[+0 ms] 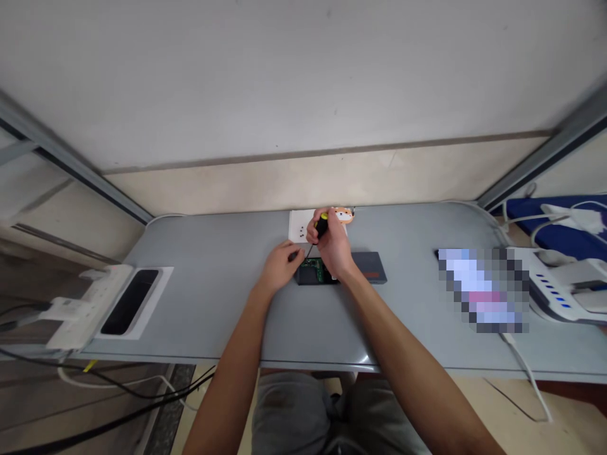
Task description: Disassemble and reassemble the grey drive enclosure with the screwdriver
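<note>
In the head view, my right hand (332,237) is closed around a screwdriver (322,225) with a black and yellow handle. Its thin shaft slants down to the upper left part of an opened electronic device (310,276), a dark casing with a green circuit board. My left hand (282,265) grips the upper left corner of this casing, fingers curled. A dark grey flat cover or box (374,266) lies just right of the device, partly behind my right wrist. Behind my hands is a white sheet (296,222) with several tiny dark screws, beside an animal-face card (343,215).
On the left of the grey table (208,303) lie a black phone (130,302) on white paper and a power strip (97,300) with plugs. To the right are a pixelated screen device (481,287) on a cable and a white charging station (554,291). A wall stands behind.
</note>
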`<state>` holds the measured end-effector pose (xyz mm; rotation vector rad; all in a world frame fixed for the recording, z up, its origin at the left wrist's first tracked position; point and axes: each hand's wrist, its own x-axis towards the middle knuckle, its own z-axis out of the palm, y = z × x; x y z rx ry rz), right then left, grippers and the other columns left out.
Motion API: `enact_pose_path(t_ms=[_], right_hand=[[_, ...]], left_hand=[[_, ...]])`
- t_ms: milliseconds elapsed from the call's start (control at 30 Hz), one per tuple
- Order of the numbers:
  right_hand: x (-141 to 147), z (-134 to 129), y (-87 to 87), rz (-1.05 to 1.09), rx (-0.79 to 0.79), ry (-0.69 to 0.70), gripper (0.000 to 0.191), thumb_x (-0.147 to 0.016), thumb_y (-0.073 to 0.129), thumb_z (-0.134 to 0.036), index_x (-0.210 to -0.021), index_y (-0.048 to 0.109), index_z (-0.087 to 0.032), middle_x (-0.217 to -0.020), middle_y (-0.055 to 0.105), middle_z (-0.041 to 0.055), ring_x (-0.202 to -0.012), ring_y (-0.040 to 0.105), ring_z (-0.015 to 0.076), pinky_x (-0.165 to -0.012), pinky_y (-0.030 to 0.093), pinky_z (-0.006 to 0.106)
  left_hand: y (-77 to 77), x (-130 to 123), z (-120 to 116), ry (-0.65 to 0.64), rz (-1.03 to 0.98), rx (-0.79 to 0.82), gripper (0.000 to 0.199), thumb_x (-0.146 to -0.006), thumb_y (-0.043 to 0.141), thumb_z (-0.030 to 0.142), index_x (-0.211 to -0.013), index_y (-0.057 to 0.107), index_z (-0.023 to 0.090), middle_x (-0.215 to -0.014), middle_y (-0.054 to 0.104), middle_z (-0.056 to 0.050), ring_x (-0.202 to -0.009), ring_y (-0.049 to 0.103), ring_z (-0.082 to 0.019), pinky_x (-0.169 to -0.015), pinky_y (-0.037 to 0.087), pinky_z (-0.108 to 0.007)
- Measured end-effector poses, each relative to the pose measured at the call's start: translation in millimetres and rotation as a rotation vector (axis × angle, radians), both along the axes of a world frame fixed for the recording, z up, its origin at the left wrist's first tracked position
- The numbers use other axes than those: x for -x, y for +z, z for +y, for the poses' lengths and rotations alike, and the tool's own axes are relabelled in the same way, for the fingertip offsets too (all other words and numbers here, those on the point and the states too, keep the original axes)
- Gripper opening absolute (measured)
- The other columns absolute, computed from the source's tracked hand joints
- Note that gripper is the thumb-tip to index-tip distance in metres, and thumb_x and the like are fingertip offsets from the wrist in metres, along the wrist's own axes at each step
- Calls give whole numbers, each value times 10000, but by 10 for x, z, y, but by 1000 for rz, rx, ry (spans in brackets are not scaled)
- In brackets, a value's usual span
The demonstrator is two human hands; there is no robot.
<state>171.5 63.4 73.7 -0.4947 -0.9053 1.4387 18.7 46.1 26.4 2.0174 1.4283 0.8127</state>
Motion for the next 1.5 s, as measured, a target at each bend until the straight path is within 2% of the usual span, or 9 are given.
enact_pose_path(t_ms=[167,400,767,1133,1500], right_hand=[[-38,27,-38,3,-2,4,461,-941,621,-707,-848,535,-264,-628,395,-53,-552,331,127,-538,329,271],[3,-3,-23,-22,0,-30,468,-948,593,-718,-839,518,-269,-632,393,-48,-565,367,139,-544,352,281],[-15,4,-21,0,5,-43,479,-908,639,-728,-833,534,-267,-638,404,-47,-576,363,139,-553,336,283],[-11,2,-26,-20,45,-46,479,-948,587,-727,-837,519,-267,-622,382,-56,-552,339,136,-519,331,275],[6,-24,6,-11,51,-48,471,-938,595,-727,-832,533,-273,-628,394,-42,-571,363,150,-537,348,288]], left_hand=[[1,2,-4,3,-6,5,309,-1010,559,286,-728,643,192,-829,612,-16,-749,549,-163,-751,448,-288],[10,-3,-4,7,25,-9,339,-1004,551,278,-677,572,193,-756,529,2,-719,523,-159,-701,402,-286],[21,-14,2,4,-5,9,327,-999,547,282,-685,573,194,-758,520,6,-721,523,-159,-705,383,-291],[24,-8,-16,23,36,11,315,-1021,537,293,-732,619,197,-807,602,-12,-756,560,-166,-726,441,-291],[17,-7,-10,31,36,22,334,-1031,513,316,-731,601,200,-818,613,-19,-778,572,-174,-753,460,-303]])
